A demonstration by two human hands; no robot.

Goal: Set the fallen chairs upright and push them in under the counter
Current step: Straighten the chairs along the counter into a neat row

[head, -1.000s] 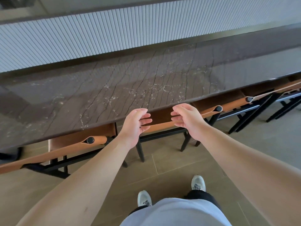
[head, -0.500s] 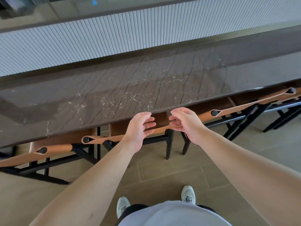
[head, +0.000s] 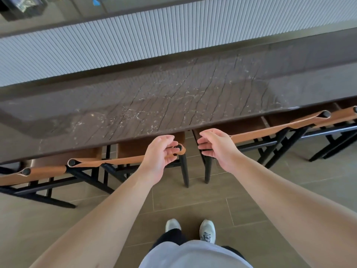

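Head view: left hand (head: 158, 151) grip curled on chair backrest (head: 119, 159) end, right hand (head: 216, 146) loosely spread beside.

Both of my forearms (head: 108, 215) are bare, with no sleeves, watch or rings showing. I wear a pale grey-lilac top (head: 195, 255) over black trousers (head: 170, 237). My shoes (head: 207, 230) are light grey-white trainers with dark markings on top.
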